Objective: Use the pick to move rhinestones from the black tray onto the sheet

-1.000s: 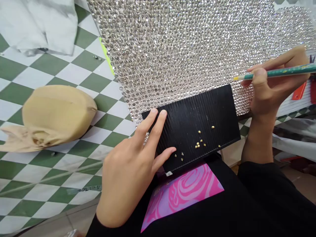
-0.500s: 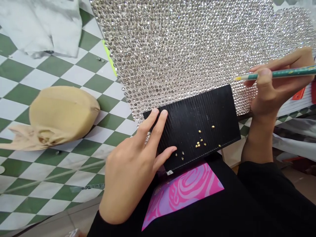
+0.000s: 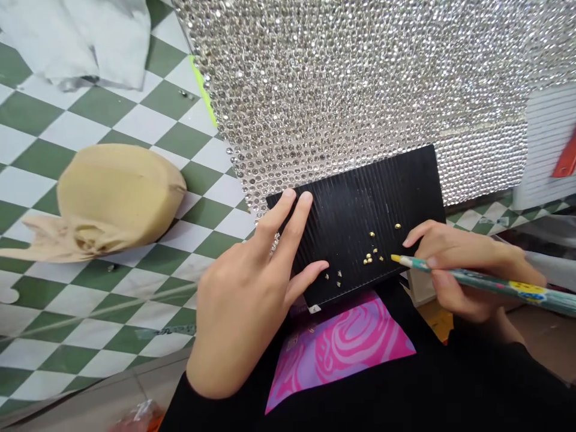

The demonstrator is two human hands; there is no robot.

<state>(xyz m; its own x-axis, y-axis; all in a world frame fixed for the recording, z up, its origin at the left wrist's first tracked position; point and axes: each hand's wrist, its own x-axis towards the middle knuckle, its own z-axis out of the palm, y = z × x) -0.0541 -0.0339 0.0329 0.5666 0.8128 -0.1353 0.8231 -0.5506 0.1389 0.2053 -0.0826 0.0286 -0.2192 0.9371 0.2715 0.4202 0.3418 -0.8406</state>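
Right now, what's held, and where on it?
Right hand: green pencil, gripped close behind its yellow tip. Left hand: on the left end of the black board; can't tell if gripping.

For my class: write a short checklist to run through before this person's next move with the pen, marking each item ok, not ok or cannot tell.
1. Left hand on the board: ok; two fingertips lie at its far edge, thumb on its surface.
2. Pen gripped: ok; the right hand holds it between thumb and fingers.
3. Tip aimed at the gold beads: ok; it points towards them.
4. Gold beads gathered together: not ok; they lie scattered, a few clustered.
5. Bead on the tip: not ok; none shows there.
6. Tip clear of the board's surface: cannot tell from this angle.
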